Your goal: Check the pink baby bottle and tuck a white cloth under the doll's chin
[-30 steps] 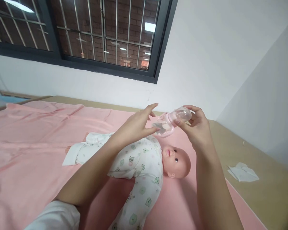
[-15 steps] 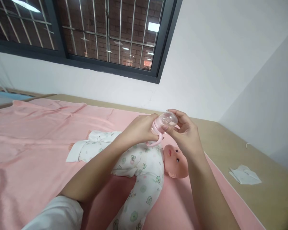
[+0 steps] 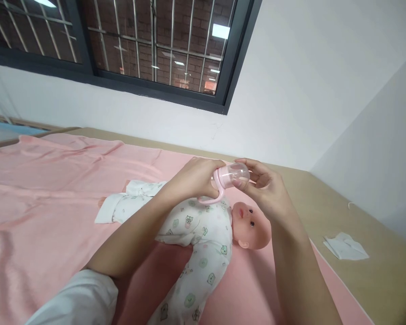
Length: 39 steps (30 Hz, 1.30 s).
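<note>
Head view: your left hand point(image 3: 200, 176) curls around the bottle point(image 3: 227, 177) above the doll point(image 3: 208, 225); your right hand point(image 3: 266, 183), fingers bent, grips its clear cap point(image 3: 240, 171). Tabletop point(image 3: 338, 212) runs right past the edge of the blanket point(image 3: 61, 189); the wall point(image 3: 297, 90) stands far.

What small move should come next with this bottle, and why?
Probably ease the clear cap off with the right hand while the left hand steadies the bottle: the cap is still on, the right hand's thumb and fingers are at it, and the left hand grips the other end.
</note>
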### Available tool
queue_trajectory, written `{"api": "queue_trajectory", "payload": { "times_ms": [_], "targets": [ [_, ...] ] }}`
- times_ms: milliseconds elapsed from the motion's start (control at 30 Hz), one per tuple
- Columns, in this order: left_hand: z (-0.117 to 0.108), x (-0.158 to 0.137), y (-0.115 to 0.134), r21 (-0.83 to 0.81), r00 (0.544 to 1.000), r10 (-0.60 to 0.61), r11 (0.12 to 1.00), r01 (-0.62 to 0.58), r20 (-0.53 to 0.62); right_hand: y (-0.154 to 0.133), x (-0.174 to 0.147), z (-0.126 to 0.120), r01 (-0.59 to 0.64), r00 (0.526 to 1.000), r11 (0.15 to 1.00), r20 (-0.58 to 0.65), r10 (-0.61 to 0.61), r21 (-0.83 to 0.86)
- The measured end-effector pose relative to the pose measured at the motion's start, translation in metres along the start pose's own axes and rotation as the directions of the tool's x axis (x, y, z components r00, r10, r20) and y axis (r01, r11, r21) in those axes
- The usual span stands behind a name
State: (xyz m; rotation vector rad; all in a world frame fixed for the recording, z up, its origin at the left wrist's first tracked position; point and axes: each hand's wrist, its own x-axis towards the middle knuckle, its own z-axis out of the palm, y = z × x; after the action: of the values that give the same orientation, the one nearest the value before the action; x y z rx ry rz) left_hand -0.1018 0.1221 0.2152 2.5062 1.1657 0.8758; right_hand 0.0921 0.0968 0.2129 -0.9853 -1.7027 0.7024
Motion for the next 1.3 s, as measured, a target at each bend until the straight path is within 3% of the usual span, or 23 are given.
{"api": "queue_trajectory", "payload": {
  "times_ms": [367, 467, 600, 733, 833, 967, 1133, 1300],
  "targets": [
    [-0.001, 0.002, -0.008, -0.034, 0.999, 0.038, 0.999, -0.037, 0.022, 0.001, 0.0, 0.004, 0.027, 0.999, 0.999, -0.021, -0.027, -0.018],
    [-0.003, 0.005, -0.012, -0.082, 0.999, -0.01, 0.997, 0.014, 0.043, 0.007, 0.003, 0.0, 0.099, 0.987, 0.994, -0.123, -0.103, -0.034],
    [-0.008, 0.009, -0.026, -0.057, 0.994, -0.104, 0.993, 0.102, -0.024, 0.036, 0.019, -0.032, 0.17, 0.915, 0.979, -0.349, -0.2, -0.117],
    [-0.017, 0.01, -0.042, 0.018, 0.967, -0.211, 0.976, 0.215, -0.144, 0.098, 0.039, -0.077, -0.054, 0.857, 0.958, -0.505, -0.1, -0.282],
    [-0.023, 0.01, -0.052, 0.008, 0.942, -0.275, 0.96, 0.282, -0.194, 0.155, 0.041, -0.099, -0.331, 0.812, 0.815, -0.584, -0.012, -0.477],
    [-0.026, 0.011, -0.068, 0.025, 0.914, -0.343, 0.934, 0.357, -0.215, 0.212, 0.025, -0.106, -0.528, 0.798, 0.663, -0.578, 0.174, -0.53],
    [-0.023, 0.017, -0.09, 0.075, 0.885, -0.408, 0.898, 0.433, -0.222, 0.241, 0.006, -0.107, -0.637, 0.75, 0.595, -0.574, 0.329, -0.49],
    [-0.011, 0.026, -0.118, 0.151, 0.861, -0.476, 0.851, 0.503, -0.18, 0.244, 0.002, -0.104, -0.65, 0.734, 0.618, -0.578, 0.357, -0.443]
  ]
}}
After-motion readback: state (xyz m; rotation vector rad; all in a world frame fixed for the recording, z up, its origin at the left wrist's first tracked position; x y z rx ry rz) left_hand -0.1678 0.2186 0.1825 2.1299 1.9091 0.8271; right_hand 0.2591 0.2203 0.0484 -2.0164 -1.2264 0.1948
